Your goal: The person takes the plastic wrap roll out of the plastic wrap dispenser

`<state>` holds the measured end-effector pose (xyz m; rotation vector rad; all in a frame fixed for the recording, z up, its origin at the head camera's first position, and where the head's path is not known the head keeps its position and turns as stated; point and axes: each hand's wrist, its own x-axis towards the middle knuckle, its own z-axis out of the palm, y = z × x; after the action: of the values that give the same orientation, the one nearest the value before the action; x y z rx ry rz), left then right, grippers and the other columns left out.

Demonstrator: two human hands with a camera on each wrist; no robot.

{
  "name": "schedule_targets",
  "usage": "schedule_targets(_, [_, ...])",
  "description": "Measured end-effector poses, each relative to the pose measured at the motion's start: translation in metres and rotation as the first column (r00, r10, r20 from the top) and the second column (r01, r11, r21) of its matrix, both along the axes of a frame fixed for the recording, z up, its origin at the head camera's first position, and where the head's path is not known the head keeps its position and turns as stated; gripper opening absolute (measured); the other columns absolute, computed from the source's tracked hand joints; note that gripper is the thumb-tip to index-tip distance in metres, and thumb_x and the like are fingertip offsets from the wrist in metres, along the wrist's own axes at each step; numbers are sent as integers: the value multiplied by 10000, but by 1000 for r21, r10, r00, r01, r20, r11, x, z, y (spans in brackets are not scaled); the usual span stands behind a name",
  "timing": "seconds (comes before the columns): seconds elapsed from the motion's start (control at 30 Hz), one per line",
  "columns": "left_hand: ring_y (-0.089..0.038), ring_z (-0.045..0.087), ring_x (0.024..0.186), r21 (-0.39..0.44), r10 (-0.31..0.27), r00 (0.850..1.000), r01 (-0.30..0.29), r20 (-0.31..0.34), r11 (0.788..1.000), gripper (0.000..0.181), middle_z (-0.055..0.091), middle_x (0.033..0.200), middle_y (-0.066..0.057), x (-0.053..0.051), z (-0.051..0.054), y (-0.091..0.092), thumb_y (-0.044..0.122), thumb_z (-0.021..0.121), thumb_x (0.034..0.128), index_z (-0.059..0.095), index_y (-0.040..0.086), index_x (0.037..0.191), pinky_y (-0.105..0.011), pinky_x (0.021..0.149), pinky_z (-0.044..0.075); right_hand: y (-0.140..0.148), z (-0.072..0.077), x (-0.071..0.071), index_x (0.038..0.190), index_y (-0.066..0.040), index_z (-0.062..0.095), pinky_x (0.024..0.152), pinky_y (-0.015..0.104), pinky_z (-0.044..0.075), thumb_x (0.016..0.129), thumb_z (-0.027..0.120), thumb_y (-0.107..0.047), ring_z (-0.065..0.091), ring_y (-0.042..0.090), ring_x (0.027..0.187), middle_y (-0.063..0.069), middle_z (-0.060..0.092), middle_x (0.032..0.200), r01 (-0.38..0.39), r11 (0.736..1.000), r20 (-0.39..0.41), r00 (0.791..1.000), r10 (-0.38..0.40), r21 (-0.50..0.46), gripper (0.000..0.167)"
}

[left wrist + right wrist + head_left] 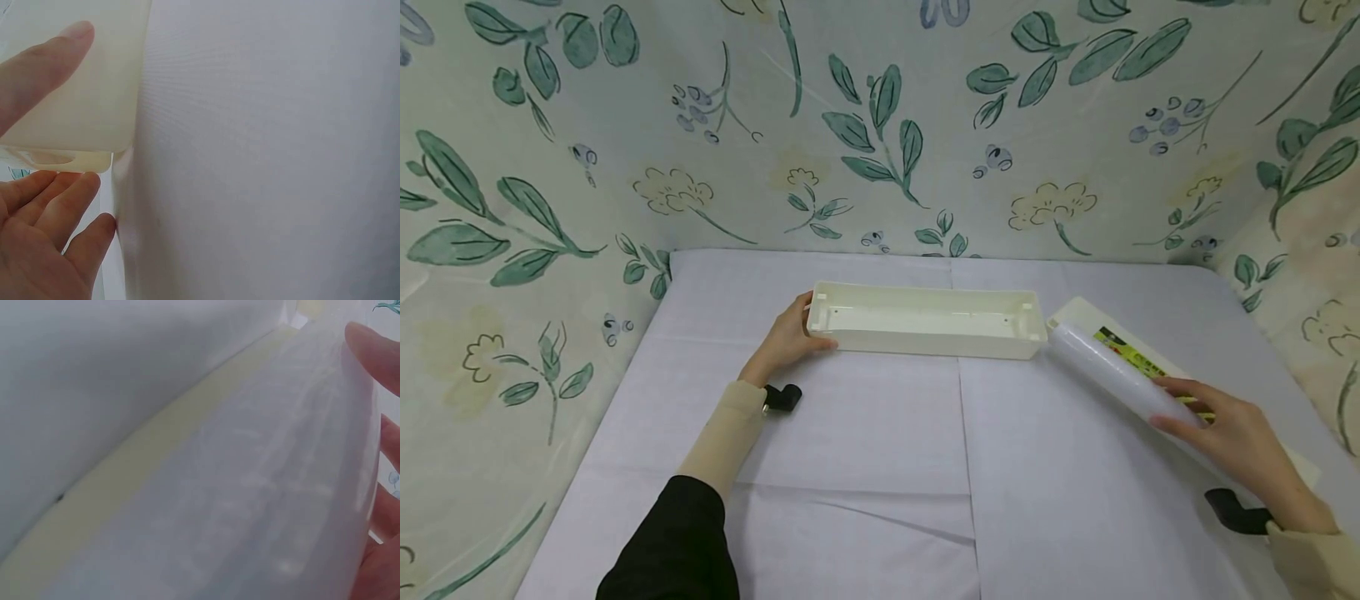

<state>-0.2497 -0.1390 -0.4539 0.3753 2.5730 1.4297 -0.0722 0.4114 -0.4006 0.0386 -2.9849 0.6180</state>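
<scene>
A long, open cream plastic box (925,342) rests on the white cloth, its hollow inside facing up. My left hand (792,335) holds its left end; in the left wrist view the thumb lies on the long side and the fingertips touch the end. To the right, my right hand (1232,429) grips a roll of clear plastic wrap (1101,367), thumb on the near side and fingers over the top. Slanting beneath and behind the roll is a flat cream lid (1081,312) with a yellow-green and black label (1131,354). The roll's near end is hidden by the hand.
A white cloth (865,433) with fold creases covers the table. Behind it and at both sides hangs a leaf-patterned curtain (880,217). A black wrist mount (784,398) sits at the left wrist, another (1236,512) at the right.
</scene>
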Motion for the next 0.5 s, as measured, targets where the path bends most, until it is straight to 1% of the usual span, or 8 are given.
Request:
schedule_targets(0.1, [-344,399,1305,0,-1,1000,1,0,1000,1009,345,1476,-196,0,-1,0,145,842,737,189,20,1497,-499,1059,307,-1,0,1,1267,29,556,512,296,453,774,808,-298,558,474,904,354,539,1160,-3,1000,4,1000,3,11,643])
schedule_targets(0.3, [-341,396,1309,1,-1,1000,1,-3,1000,999,325,1490,-186,-2,-3,-1,141,839,741,195,26,1496,-491,1059,311,-3,-2,2,1248,12,575,519,297,449,762,817,-294,566,485,895,362,551,1145,-24,1000,-13,1000,24,19,623])
schedule_targets(0.4, [-346,397,1308,-2,-3,1000,3,-6,1000,1000,324,1489,-192,-2,-3,-1,139,838,741,193,22,1496,-494,1060,308,-4,-4,2,1251,10,569,530,363,488,768,811,-298,565,503,908,364,545,1156,-29,999,-7,1000,29,18,622])
schedule_targets(0.5, [-352,399,1305,-3,-4,1000,4,-8,1000,1001,324,1487,-197,-1,-1,-1,132,838,739,192,19,1496,-499,1059,308,-5,-6,3,1251,14,565,571,472,508,775,805,-301,562,512,921,350,545,1175,-29,999,0,1000,29,17,619])
